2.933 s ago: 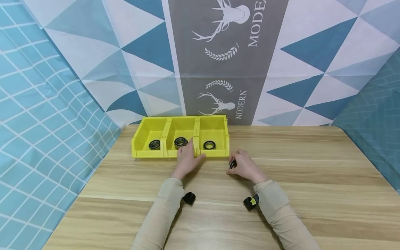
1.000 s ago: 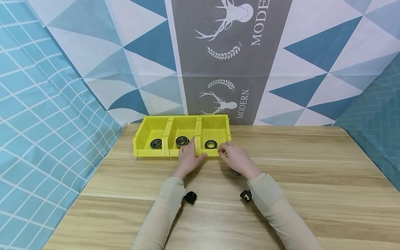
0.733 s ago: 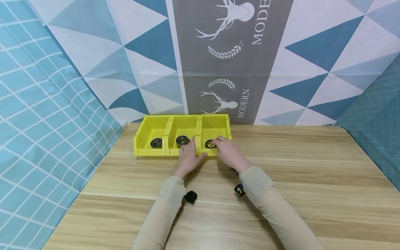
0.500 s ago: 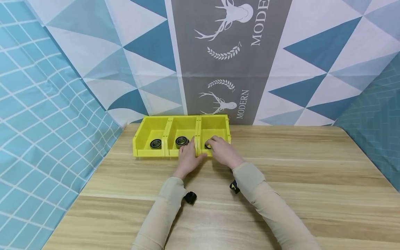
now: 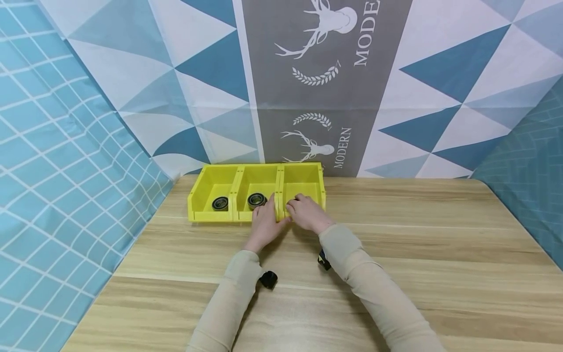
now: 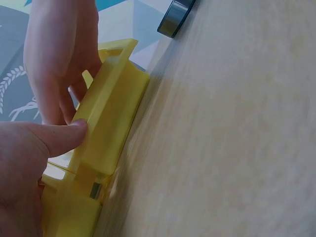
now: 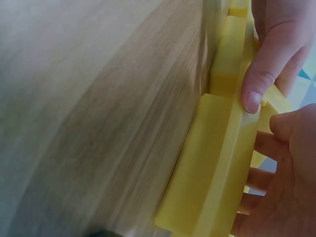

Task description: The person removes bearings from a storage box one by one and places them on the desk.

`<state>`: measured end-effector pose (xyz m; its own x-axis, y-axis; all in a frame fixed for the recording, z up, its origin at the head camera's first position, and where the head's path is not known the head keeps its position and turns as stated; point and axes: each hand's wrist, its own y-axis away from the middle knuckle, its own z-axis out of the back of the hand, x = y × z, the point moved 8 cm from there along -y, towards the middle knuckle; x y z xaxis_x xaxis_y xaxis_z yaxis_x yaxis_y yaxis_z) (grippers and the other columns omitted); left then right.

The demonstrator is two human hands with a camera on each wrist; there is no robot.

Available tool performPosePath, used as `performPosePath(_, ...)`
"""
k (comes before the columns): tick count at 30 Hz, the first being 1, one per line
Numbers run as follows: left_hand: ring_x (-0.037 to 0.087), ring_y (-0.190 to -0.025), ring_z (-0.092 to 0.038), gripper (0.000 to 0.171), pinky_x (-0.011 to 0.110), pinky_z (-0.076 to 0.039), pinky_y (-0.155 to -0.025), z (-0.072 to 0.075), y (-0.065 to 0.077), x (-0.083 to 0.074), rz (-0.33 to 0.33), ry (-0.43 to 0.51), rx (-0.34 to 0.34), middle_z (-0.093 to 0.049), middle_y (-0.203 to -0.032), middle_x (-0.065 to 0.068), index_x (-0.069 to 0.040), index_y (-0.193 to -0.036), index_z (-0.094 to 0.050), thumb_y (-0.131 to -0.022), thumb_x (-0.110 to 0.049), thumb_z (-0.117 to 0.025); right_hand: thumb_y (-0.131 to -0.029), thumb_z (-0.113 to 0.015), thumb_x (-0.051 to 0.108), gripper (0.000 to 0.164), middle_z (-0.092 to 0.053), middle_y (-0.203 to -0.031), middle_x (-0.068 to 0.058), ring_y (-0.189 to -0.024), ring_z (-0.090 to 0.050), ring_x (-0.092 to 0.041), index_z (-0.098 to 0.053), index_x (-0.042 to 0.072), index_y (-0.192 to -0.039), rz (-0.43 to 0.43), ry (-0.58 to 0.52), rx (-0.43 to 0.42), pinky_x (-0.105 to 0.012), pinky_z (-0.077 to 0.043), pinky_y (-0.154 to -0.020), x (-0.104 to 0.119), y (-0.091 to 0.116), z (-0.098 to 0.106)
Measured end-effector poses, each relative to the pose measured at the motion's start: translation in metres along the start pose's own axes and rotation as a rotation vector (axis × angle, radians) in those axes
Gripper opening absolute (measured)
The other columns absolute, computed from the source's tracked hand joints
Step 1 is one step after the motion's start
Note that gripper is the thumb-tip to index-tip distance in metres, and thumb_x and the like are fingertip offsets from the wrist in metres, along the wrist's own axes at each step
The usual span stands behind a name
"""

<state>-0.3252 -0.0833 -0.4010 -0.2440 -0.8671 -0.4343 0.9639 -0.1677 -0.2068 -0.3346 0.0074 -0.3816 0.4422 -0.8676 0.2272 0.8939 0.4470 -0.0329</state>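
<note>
Three joined yellow bins stand near the back edge of the table. My left hand grips the bins around the divider between the middle and right bins, its thumb pressed on the right bin's front wall. My right hand reaches over that front wall with its fingers down in the right bin, hiding the ball bearing seen there earlier; I cannot tell whether the fingers pinch it. A black-rimmed bearing lies in the left bin. More bearings are in the middle bin, partly behind my left hand.
Another bearing lies on the wooden table in front of the right bin, hidden by my right arm in the head view. A patterned cloth wall rises directly behind the bins.
My right hand has let go of a bearing on the table and moved left and forward into the right bin, now covering the bearing there. My left hand has stayed on the bins.
</note>
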Motion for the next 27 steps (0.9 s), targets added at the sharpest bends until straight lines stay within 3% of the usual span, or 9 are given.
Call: performPosePath(27,0.028,-0.112,-0.037,0.083,0.036,-0.015,-0.097,0.002,0.001,-0.001,0.006,-0.021,-0.001,-0.035,-0.132,0.01,-0.001,-0.135,-0.016,-0.076,-0.047,-0.055,-0.092,-0.029,0.023,0.037,-0.052,-0.116,-0.007,-0.113,-0.038,-0.026,-0.055,0.006,-0.113,-0.004,0.056,0.058,-0.04,-0.027,-0.096,0.002,-0.019,-0.009)
